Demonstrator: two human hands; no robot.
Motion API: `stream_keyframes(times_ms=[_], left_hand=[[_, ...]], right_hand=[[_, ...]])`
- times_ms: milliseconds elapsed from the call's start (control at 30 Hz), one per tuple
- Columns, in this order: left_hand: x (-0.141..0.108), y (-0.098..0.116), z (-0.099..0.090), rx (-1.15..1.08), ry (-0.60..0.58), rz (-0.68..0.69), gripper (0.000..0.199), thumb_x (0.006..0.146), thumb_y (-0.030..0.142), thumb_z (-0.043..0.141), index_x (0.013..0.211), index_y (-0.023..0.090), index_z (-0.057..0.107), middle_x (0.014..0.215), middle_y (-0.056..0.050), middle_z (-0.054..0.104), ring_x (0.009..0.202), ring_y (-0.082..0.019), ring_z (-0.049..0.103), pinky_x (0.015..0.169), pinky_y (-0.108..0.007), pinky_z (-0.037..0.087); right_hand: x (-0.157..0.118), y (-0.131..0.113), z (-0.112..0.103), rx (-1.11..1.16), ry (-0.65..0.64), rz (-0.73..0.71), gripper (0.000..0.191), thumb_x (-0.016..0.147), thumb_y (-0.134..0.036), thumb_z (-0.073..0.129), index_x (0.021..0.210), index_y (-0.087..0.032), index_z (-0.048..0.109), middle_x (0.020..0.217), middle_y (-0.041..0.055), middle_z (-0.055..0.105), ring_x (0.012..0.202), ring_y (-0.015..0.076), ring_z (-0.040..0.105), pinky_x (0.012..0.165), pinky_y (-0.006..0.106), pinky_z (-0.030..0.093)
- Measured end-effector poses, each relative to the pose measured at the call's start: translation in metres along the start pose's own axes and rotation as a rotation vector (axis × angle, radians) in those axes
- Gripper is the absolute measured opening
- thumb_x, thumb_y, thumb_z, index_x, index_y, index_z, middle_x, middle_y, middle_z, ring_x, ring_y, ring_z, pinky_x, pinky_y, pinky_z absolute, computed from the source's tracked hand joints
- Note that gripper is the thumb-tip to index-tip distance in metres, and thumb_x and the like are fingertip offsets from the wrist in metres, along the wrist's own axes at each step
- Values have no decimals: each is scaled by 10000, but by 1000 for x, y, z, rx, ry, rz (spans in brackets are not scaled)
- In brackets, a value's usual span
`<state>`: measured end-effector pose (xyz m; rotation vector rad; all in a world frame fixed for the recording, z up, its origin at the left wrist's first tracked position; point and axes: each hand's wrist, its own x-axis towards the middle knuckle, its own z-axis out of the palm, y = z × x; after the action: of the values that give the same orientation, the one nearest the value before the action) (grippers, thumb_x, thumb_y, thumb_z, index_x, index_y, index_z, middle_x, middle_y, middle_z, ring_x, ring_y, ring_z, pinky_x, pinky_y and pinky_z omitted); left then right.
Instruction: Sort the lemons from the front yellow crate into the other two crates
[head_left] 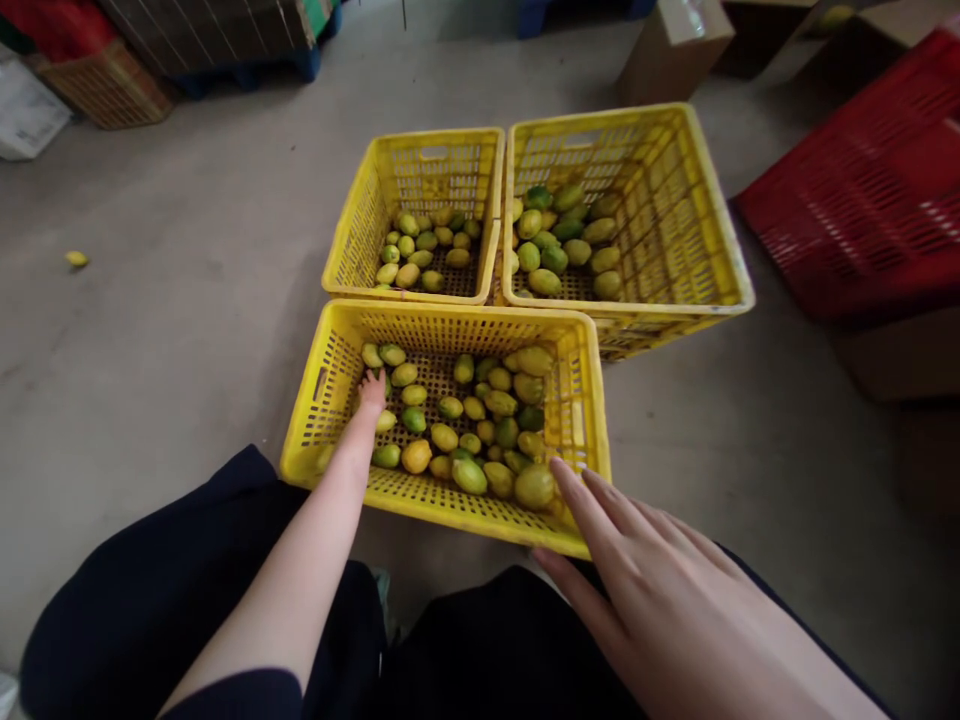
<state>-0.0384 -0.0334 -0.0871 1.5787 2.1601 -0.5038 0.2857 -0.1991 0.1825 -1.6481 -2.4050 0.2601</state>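
Observation:
Directly before me stands a yellow plastic crate (450, 312) with green and yellow lemons (444, 436) spread over its bottom, most of them towards the right side. My left hand (372, 390) reaches down inside at the left, its small visible fingers spread beside a dark green lemon; the palm side is hidden. My right hand (637, 570) is at the crate's front right corner, fingers stretched out and thumb apart, with nothing in it. Its fingertips overlap the rim in view; whether they touch it I cannot tell.
Behind are two more yellow crates, one at left (439, 136) and a deeper one at right (630, 118), both holding lemons. A red crate (862, 190) and a cardboard box (675, 55) stand at right. One lemon (76, 259) lies on the floor at left.

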Motion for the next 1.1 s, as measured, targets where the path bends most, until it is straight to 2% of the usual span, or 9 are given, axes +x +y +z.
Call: stream_keyframes(times_ms=[233, 367, 467, 567, 667, 767, 900, 1033, 1100], left_hand=[[-4, -6, -6, -121, 4, 5, 877, 684, 140, 815, 1446, 123, 381, 1505, -306, 357, 1323, -410, 488, 1045, -466, 411], [-23, -6, -31, -239, 0, 83, 751, 703, 266, 823, 1355, 159, 465, 1367, -177, 542, 1189, -335, 595, 982, -404, 453], [-54, 10, -67, -425, -3, 389, 706, 612, 248, 863, 1244, 193, 552, 1232, -83, 637, 1157, -311, 597, 1013, -418, 452], [-105, 38, -118, -514, -1, 718, 869, 528, 292, 904, 1312, 220, 534, 1327, -84, 591, 1247, -300, 543, 1102, -439, 404], [-165, 62, -169, -634, 6, 1110, 945, 620, 426, 867, 1443, 257, 434, 1470, -103, 477, 1367, -300, 447, 1165, -450, 337], [-203, 70, -201, -760, -71, 1254, 1071, 633, 490, 861, 1531, 327, 299, 1527, -95, 416, 1412, -309, 401, 1158, -469, 341], [-188, 61, -194, -961, -183, 1011, 669, 856, 552, 641, 1447, 304, 448, 1469, -95, 505, 1322, -269, 521, 1057, -407, 450], [-143, 46, -138, -826, -325, 382, 316, 937, 446, 529, 1110, 211, 652, 1207, -56, 700, 1104, -193, 658, 917, -305, 515], [-125, 43, -104, -765, -331, 253, 259, 894, 418, 594, 980, 182, 658, 1073, -67, 739, 998, -203, 692, 833, -299, 537]], right_hand=[[9, 1, 5, -39, -129, 45, 534, 884, -392, 535, 1355, -146, 588, 1227, 200, 704, 1045, 377, 704, 847, 502, 576], [30, 2, -3, -40, -276, 134, 504, 876, -379, 568, 1318, -141, 614, 1151, 196, 732, 950, 357, 730, 815, 465, 579], [50, 1, -18, -23, -286, 257, 468, 925, -406, 505, 1290, -135, 617, 1075, 199, 742, 935, 370, 724, 815, 494, 564], [65, -2, -29, 162, -181, 395, 517, 935, -474, 480, 1316, -137, 572, 1170, 213, 705, 1095, 391, 670, 907, 527, 531], [71, -10, -31, 584, -27, 552, 580, 915, -548, 480, 1372, -192, 496, 1346, 187, 618, 1188, 352, 628, 944, 499, 534], [72, -23, -29, 1157, 58, 644, 603, 864, -576, 535, 1370, -257, 455, 1394, 126, 586, 1164, 309, 645, 820, 448, 608], [67, -36, -27, 1609, -3, 712, 464, 703, -421, 740, 1100, -232, 592, 1204, 111, 683, 1027, 309, 686, 655, 413, 640], [56, -29, -31, 1700, -5, 830, 322, 673, -341, 748, 938, -228, 602, 1067, 87, 706, 878, 264, 697, 581, 384, 628], [49, -20, -33, 1677, 47, 864, 327, 673, -341, 742, 945, -235, 593, 1046, 77, 705, 854, 250, 696, 576, 371, 623]])
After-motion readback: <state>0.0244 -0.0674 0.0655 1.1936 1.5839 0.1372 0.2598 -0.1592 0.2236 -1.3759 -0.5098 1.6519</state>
